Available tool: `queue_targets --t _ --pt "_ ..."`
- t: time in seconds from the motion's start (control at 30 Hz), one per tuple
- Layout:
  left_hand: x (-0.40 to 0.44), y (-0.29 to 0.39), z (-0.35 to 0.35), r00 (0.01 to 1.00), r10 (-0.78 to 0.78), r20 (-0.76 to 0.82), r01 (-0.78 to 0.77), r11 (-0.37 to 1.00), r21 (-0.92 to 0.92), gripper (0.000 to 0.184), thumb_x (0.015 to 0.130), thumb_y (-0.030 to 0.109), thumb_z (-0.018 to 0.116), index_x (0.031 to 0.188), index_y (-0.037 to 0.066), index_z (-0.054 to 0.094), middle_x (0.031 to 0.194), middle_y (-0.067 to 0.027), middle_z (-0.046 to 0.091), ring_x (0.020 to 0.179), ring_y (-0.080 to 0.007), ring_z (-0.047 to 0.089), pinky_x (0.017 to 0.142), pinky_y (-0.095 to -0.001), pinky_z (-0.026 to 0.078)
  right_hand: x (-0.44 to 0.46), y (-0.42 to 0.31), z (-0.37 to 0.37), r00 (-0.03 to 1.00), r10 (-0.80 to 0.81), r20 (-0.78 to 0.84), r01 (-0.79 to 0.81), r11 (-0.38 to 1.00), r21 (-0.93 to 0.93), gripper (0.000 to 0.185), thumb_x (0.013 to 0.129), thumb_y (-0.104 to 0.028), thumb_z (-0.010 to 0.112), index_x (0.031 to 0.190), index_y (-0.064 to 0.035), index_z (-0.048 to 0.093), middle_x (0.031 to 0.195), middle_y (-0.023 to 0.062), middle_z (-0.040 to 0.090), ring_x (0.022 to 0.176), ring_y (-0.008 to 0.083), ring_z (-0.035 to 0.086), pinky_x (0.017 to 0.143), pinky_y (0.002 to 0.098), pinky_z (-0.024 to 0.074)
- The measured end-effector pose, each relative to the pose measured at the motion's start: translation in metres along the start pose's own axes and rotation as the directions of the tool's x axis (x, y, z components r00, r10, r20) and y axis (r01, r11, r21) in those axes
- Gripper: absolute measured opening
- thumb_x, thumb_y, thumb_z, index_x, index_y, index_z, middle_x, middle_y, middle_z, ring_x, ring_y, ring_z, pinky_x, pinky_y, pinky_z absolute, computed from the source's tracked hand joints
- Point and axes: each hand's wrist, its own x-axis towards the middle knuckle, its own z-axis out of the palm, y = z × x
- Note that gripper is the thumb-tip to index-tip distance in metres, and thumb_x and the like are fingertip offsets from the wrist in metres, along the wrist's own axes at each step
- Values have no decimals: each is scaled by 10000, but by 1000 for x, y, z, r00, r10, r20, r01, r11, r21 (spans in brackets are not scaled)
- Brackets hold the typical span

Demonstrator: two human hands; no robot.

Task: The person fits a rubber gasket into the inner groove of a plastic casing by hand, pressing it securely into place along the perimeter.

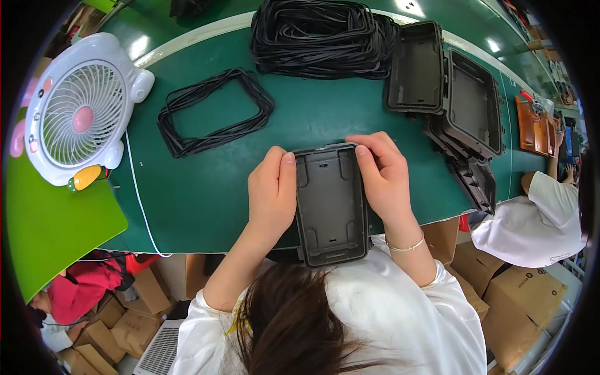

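Observation:
Between my hands is a dark grey plastic case half (331, 206), its hollow inside facing up and its near end by my body. My left hand (274, 187) grips the upper left side, thumb along the rim. At the upper right corner my right hand (382, 175) is closed on the same piece, its thumb on the rim and fingers over the far edge. Beyond, a small set of black rectangular rubber gaskets (215, 112) lies on the green table (200, 194). Whether a gasket sits in the held rim I cannot tell.
A big pile of black gaskets (322, 40) lies at the back. Open dark cases (472, 103) are stacked to the right. On the left stand a white fan (84, 112) with a cable and a green board (56, 219). Co-workers (531, 219) sit at both sides; cardboard boxes (519, 300) are below.

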Motion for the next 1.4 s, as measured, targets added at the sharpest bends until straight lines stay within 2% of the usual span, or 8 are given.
queue_targets --t 0.23,0.33,0.47,0.87,1.0,1.2,1.27,1.4 --pt "0 -1 1 1000 17 -10 -17 1000 13 265 993 137 457 763 6 445 596 -68 397 543 -149 372 513 -314 333 4 10 5 991 -129 -29 126 989 -75 194 939 -65 521 1073 2 644 845 62 545 757 144 517 697 247 427" --pt "-3 1 -6 995 -100 8 100 987 -122 260 978 141 485 762 1 445 594 -93 419 529 -189 394 512 -332 348 -1 9 -5 961 240 134 -275 817 507 292 987 -146 459 1173 39 586 936 52 519 830 121 482 753 235 394" --pt "-15 8 -11 990 -103 94 94 990 102 244 948 148 533 768 0 458 586 -97 420 508 -201 395 492 -338 341 -13 -4 -11 988 -45 148 59 994 -91 309 991 -135 429 1207 40 562 945 54 506 861 145 487 796 247 394" --pt "-9 0 -10 1000 -28 14 28 1000 -4 261 952 188 532 776 -1 492 580 -127 442 490 -285 435 490 -386 358 -8 -9 -12 953 283 106 -301 914 272 328 983 -137 451 1245 54 504 966 139 561 841 251 551 788 323 450" --pt "-25 1 -17 975 15 222 -66 973 220 352 960 221 527 683 10 472 574 -145 467 496 -329 460 490 -404 367 -24 18 -11 992 8 128 1 997 -73 360 996 -174 440 1235 90 489 1029 216 591 896 339 591 814 384 465" --pt "-17 -1 -9 982 36 183 -84 962 258 388 972 219 495 652 2 473 574 -175 481 512 -384 478 494 -434 370 -13 -2 -10 974 146 172 -116 979 -170 380 1008 -205 422 1229 92 505 1055 271 596 930 385 594 828 400 466" --pt "-14 2 -11 982 14 187 -55 975 213 396 976 225 489 651 -1 480 583 -181 492 520 -391 484 496 -439 374 -11 -4 -13 937 293 190 -318 941 117 389 1013 -216 409 1231 90 510 1038 273 601 922 389 596 827 400 468" --pt "-20 14 -20 964 -62 260 -7 967 254 416 982 249 482 653 -4 494 591 -193 506 535 -401 498 503 -450 377 -23 2 -22 966 182 185 -178 983 -37 382 1020 -220 396 1224 79 519 1016 244 630 897 358 618 813 384 475"
